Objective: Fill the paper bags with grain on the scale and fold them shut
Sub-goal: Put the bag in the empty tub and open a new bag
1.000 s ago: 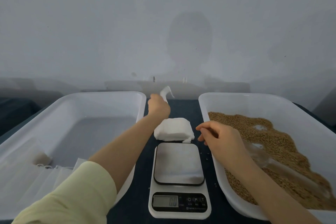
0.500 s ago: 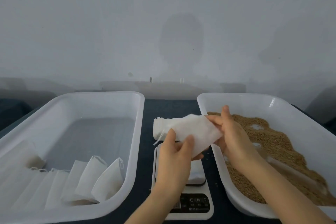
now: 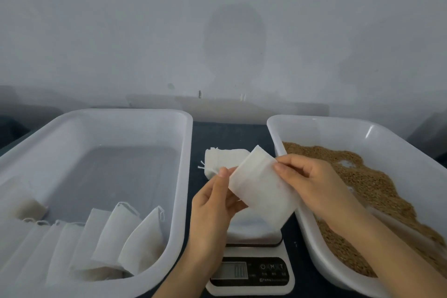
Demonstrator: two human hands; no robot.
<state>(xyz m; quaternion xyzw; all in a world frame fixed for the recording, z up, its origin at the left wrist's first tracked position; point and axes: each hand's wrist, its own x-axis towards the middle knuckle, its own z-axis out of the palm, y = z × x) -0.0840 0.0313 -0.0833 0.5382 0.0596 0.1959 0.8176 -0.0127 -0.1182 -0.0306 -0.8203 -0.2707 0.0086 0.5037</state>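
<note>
Both hands hold a flat, empty white paper bag above the scale. My left hand pinches its near left edge; my right hand grips its right side with the thumb on top. Behind it, a small stack of white bags with drawstrings lies on the dark table. The scale's platform is mostly hidden by the bag and my left hand; its display and buttons show below. Brown grain fills the white tray on the right.
A white tray on the left holds a row of several white bags leaning along its near side. A clear scoop lies in the grain under my right forearm. A grey wall stands close behind the table.
My left hand came back from the far stack with a bag, and my right hand joined it. The bag now sits lower and nearer, turned flat over the scale.
</note>
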